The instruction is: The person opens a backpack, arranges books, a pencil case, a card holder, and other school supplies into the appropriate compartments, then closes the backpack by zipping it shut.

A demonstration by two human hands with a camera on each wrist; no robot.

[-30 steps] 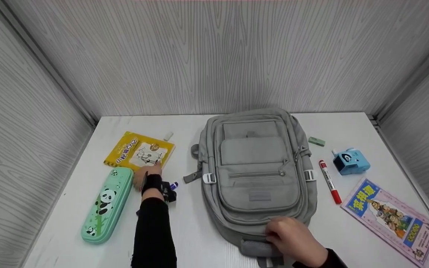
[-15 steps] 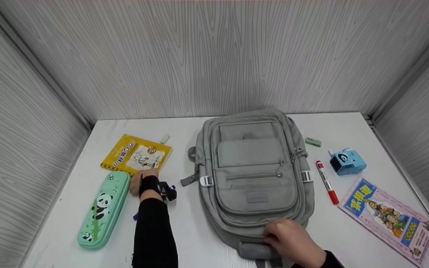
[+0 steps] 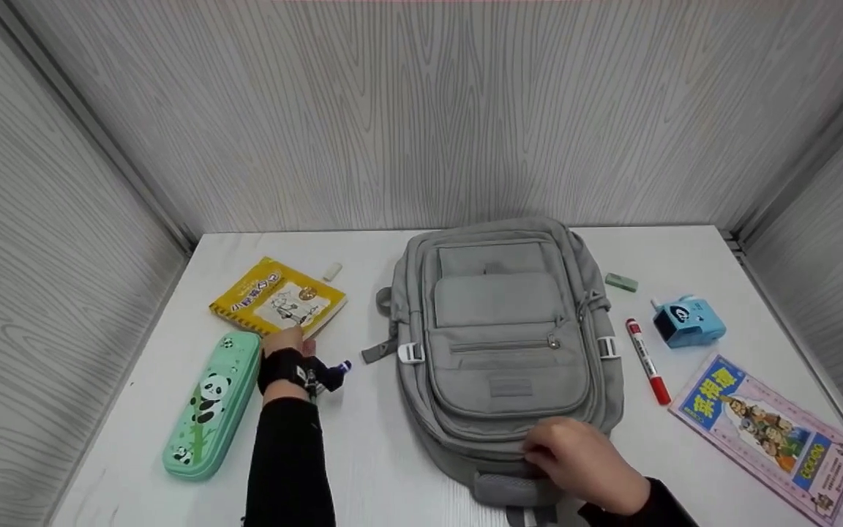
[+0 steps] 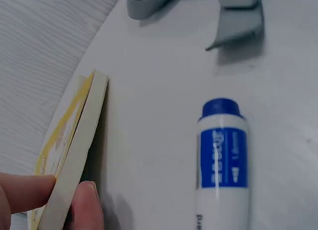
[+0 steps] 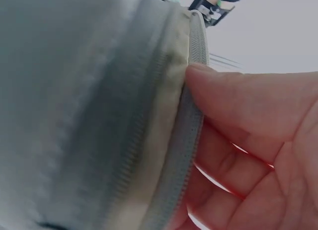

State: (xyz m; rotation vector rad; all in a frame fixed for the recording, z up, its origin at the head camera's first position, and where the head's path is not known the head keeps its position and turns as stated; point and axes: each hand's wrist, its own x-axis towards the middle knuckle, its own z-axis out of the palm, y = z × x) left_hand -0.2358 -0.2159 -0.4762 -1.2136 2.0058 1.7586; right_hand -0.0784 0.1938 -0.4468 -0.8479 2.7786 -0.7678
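My left hand [image 3: 286, 341] pinches the near edge of a yellow-covered book [image 3: 280, 296]. In the left wrist view the thumb lies on the cover and a finger goes under the book [image 4: 74, 150], which is tilted up off the table there. A blue-and-white marker [image 4: 223, 160] lies beside that hand, mostly hidden by the wrist in the head view. My right hand [image 3: 575, 461] holds the near edge of a grey backpack [image 3: 506, 329]. In the right wrist view its thumb and fingers grip the zipper edge [image 5: 179, 140], and the zipper gapes, showing pale lining.
A green panda pencil case [image 3: 213, 406] lies left of the left forearm. A white eraser [image 3: 332, 271] sits behind the book. Right of the backpack are a green eraser [image 3: 621, 282], a red marker [image 3: 647, 361], a blue pencil sharpener [image 3: 688, 321] and a pink book [image 3: 769, 435].
The left hand has shifted and turned, and the yellow book's near edge has come up off the table. The right hand stays at the backpack's zipper edge.
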